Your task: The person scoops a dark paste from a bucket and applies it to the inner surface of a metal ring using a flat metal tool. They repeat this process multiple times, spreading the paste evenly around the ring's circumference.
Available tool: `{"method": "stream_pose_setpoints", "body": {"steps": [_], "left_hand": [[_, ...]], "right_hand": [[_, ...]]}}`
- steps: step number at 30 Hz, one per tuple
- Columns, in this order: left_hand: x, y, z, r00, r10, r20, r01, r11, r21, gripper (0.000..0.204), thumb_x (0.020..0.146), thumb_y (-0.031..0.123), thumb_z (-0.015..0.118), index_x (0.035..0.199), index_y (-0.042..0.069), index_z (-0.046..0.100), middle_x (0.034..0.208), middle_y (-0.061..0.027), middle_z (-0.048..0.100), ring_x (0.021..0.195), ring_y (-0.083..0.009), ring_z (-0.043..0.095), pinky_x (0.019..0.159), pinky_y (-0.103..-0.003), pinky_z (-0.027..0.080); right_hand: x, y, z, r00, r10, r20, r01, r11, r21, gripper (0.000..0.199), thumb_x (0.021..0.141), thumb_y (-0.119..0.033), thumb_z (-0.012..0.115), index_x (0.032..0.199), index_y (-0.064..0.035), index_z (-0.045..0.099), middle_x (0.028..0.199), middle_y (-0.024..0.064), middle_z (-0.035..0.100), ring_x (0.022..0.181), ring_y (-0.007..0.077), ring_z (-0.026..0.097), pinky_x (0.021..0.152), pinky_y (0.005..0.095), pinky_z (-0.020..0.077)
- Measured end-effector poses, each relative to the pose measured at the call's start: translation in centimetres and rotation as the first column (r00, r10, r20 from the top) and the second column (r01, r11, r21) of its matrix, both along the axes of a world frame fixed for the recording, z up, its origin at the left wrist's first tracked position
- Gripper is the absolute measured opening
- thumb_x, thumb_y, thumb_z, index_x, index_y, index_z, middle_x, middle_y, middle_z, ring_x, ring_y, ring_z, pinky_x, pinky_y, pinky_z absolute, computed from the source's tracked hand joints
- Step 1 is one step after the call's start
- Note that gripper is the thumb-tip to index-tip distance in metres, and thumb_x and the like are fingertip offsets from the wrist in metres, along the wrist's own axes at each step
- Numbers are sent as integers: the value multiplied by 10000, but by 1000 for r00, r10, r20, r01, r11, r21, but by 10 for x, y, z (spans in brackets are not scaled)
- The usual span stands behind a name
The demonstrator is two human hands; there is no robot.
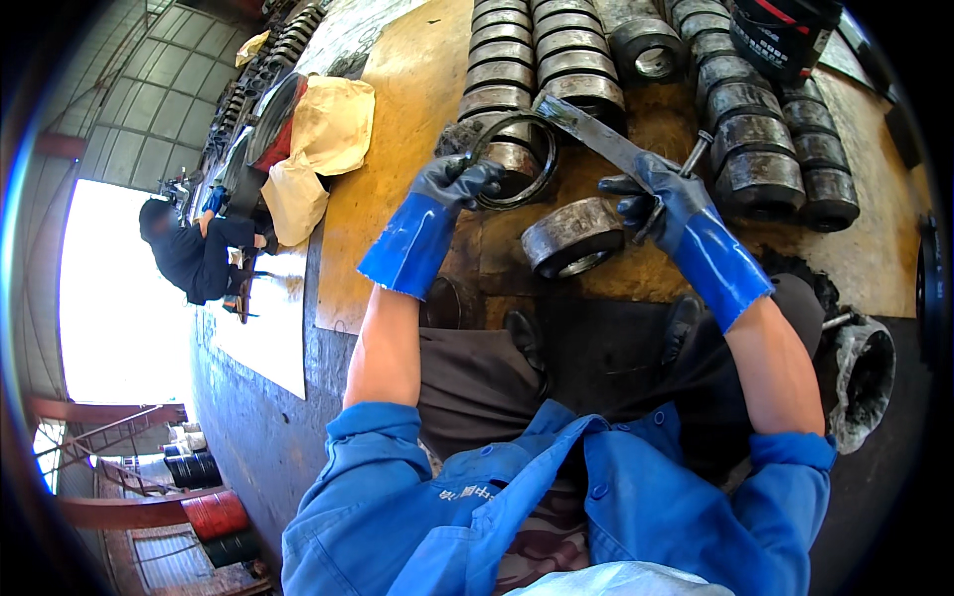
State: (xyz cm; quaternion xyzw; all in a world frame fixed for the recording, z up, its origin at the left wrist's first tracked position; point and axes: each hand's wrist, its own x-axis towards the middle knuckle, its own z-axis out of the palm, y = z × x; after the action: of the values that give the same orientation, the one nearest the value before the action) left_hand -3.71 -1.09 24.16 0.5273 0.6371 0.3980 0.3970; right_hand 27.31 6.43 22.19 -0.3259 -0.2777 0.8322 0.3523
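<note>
My left hand [452,184], in a blue glove with a dark palm, is closed on the left edge of a thin black ring [549,177]. The ring is held up in front of the nearest rolls of metal rings. In a matching glove, my right hand [676,194] grips a flat metal strip [596,137], whose far end reaches the ring's upper edge. A metal rod with a wider head [699,151] also passes through the right hand's grip. Between the hands, a thick steel ring [574,238] lies tilted on the yellowish board.
Rows of thick steel rings [581,60] line the far side, with more rows [745,139] at the right. A black bucket [780,35] stands at the far right. Brown paper [333,119] lies left. A plastic-lined container [863,382] is beside my right knee. Another person [204,243] sits far left.
</note>
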Motion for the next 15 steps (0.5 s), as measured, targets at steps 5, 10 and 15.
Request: {"method": "stream_pose_setpoints", "body": {"steps": [5,10,15], "left_hand": [[4,2,-20,1000,-11,23,9,997,78,242,878,233,670,975,13,692,824,-16,691,696,-66,566,636,-219,450],[0,10,-19,1000,-24,-20,26,998,65,216,885,202,665,983,11,690,838,-27,698,711,-72,595,618,-215,469],[15,7,5,977,164,134,-167,986,15,257,913,270,618,1007,43,695,932,-45,712,679,-62,619,514,-183,411]], "right_hand": [[-18,-14,18,998,60,35,-63,994,89,369,942,-249,552,1230,-20,521,877,235,683,478,157,609,415,261,505],[-17,-10,11,997,-8,-81,12,999,47,337,945,-231,538,1203,-15,519,942,255,662,524,201,621,425,293,507],[-4,11,5,975,-77,-207,36,980,-196,349,963,-290,488,1238,-75,487,1057,195,642,609,173,598,513,330,495]]}}
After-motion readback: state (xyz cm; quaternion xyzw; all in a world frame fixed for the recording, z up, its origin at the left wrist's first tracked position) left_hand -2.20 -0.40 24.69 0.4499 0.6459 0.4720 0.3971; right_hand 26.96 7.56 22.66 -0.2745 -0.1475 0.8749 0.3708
